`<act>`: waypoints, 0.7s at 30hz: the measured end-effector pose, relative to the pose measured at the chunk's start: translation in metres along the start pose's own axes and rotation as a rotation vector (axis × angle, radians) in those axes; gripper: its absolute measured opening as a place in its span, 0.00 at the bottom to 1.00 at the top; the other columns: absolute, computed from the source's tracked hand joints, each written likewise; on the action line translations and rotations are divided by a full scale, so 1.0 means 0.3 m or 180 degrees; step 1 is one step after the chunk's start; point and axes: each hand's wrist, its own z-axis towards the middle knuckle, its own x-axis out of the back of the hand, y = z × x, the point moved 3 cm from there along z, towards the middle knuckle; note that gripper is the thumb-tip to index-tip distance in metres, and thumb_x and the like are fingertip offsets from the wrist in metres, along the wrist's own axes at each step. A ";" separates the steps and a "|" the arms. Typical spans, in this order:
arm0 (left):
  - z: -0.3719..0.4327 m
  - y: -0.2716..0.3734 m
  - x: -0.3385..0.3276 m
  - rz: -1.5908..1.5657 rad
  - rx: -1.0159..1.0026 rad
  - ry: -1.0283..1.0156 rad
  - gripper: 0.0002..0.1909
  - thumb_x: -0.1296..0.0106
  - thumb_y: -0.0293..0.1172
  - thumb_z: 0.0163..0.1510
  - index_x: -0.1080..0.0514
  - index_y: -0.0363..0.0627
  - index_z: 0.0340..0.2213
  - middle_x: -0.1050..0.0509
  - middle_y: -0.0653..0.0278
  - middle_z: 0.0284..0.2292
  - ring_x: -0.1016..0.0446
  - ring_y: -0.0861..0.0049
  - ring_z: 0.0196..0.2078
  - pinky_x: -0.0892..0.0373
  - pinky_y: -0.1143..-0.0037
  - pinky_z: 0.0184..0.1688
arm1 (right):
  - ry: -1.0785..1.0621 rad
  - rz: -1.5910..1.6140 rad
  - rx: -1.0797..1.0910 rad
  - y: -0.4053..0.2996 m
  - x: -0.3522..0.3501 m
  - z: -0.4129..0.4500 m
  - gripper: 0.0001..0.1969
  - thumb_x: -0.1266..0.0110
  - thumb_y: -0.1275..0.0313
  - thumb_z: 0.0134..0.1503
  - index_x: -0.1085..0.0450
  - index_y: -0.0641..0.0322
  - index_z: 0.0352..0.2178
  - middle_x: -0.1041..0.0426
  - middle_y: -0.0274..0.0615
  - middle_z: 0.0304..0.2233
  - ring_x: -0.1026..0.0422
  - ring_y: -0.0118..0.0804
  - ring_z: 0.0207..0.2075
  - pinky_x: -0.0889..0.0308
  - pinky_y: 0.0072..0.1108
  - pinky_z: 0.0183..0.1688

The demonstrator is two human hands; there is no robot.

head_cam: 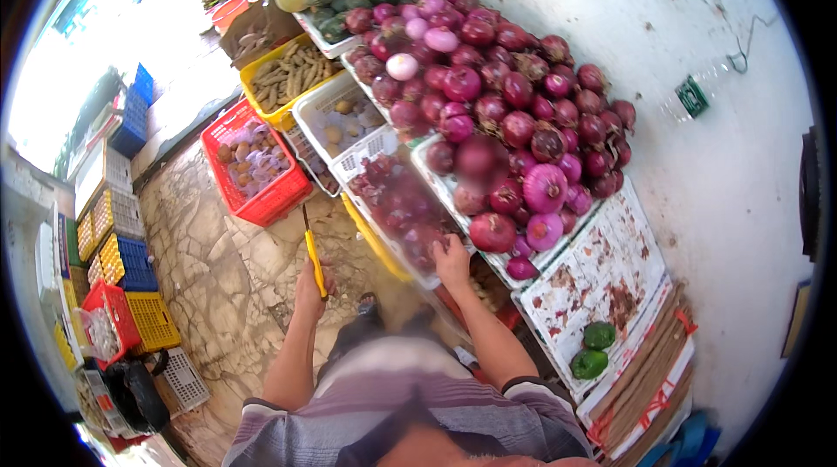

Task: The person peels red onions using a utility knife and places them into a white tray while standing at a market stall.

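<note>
My left hand (315,284) is closed around the yellow handle of a knife or similar tool (314,258), its dark, narrow end pointing away from me over the stone floor. At the near end of a white crate (425,280) of red onions, my right hand (452,259) has its fingers bent at the rim; whether it grips anything cannot be told. A large heap of red onions (516,130) lies on white trays just beyond and to the right. Several of them look peeled to a bright pink, and one onion (402,67) is nearly white.
A red crate (271,208) of wrapped round produce stands on the floor at the left, beside a yellow crate (248,78) of knobbly roots. Two green peppers (590,364) lie on a white board (556,316) with onion skins. Stacked crates (137,264) line the far left.
</note>
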 end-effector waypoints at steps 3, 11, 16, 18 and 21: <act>-0.024 0.033 0.080 0.0073 0.0047 0.0409 0.19 0.63 0.46 0.62 0.35 0.41 0.37 0.36 0.65 0.17 0.37 0.77 0.16 0.37 0.77 0.19 | 0.0186 -0.0272 -0.0091 0.093 -0.144 0.109 0.18 0.46 0.64 0.53 0.31 0.70 0.37 0.25 0.54 0.31 0.26 0.50 0.34 0.33 0.32 0.39; -0.050 0.094 0.196 0.0738 -0.0324 0.0581 0.12 0.55 0.40 0.60 0.33 0.43 0.34 0.31 0.67 0.21 0.31 0.81 0.20 0.36 0.78 0.21 | 0.0125 -0.0488 0.0225 0.026 -0.163 0.121 0.11 0.46 0.71 0.53 0.29 0.71 0.33 0.26 0.53 0.30 0.27 0.49 0.34 0.34 0.32 0.40; -0.010 0.143 0.188 0.1746 -0.0114 0.0644 0.22 0.61 0.49 0.61 0.31 0.40 0.35 0.29 0.64 0.22 0.30 0.78 0.22 0.35 0.76 0.23 | -0.0782 0.0200 0.0318 -0.160 -0.211 0.026 0.09 0.46 0.73 0.53 0.29 0.69 0.34 0.27 0.41 0.25 0.29 0.31 0.26 0.34 0.23 0.31; 0.000 0.164 0.152 0.1982 0.0094 0.0547 0.27 0.63 0.54 0.61 0.31 0.40 0.28 0.30 0.61 0.20 0.31 0.77 0.19 0.35 0.75 0.21 | -0.1365 0.0847 0.0053 -0.205 -0.266 -0.001 0.12 0.48 0.74 0.55 0.30 0.69 0.40 0.29 0.34 0.26 0.32 0.21 0.25 0.35 0.16 0.28; -0.005 0.204 0.089 0.2188 0.0139 0.0360 0.31 0.63 0.58 0.60 0.28 0.38 0.25 0.30 0.59 0.18 0.30 0.75 0.19 0.35 0.73 0.21 | -0.1732 0.0560 0.0564 -0.282 -0.331 -0.034 0.12 0.47 0.74 0.55 0.31 0.69 0.41 0.28 0.34 0.28 0.31 0.22 0.25 0.35 0.15 0.28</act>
